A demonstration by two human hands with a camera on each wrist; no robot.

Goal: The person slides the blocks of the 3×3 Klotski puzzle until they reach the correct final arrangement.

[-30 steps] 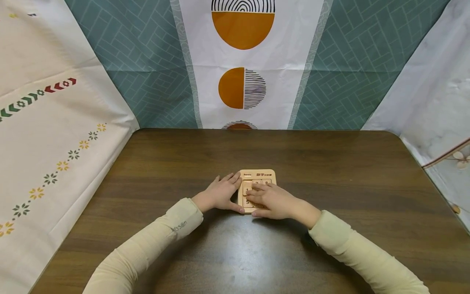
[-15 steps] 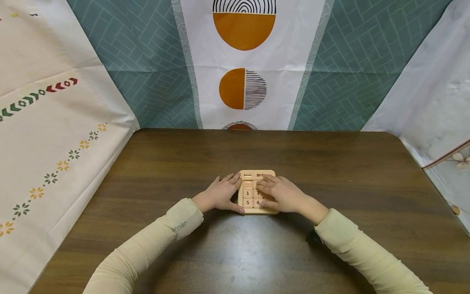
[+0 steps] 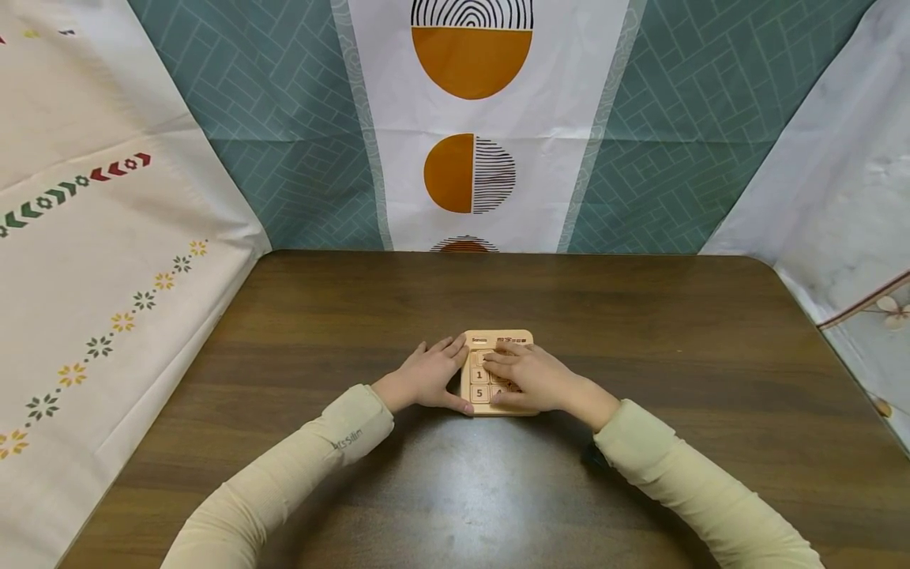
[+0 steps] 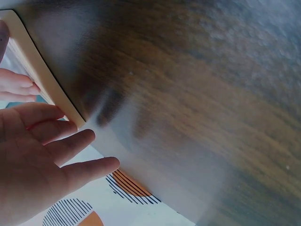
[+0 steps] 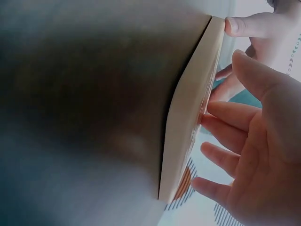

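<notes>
A light wooden number slide puzzle [image 3: 494, 333] lies flat on the brown table. Tiles 1 [image 3: 479, 375] and 5 [image 3: 479, 393] show in its left column; another tile is partly visible above them, at a fingertip. My left hand [image 3: 426, 378] steadies the board's left side, fingers extended at the edge and thumb at the near corner. Over the middle and right columns lies my right hand [image 3: 540, 381], fingertips on the tiles, hiding most of them. In the right wrist view its fingers [image 5: 225, 134] are loosely bent against the board's top face, around nothing.
The dark wooden table [image 3: 341, 300] spreads around the board on all sides. Behind it hangs a teal and white patterned cloth [image 3: 306, 158]. Pale cloths border the left [image 3: 92, 276] and right sides. A small dark object shows under the right cuff.
My right hand moved right and away off the left column, then slightly back left. Tile 1 slid toward me; a tile now partly fills the top-left slot that was empty. The left hand stayed put.
</notes>
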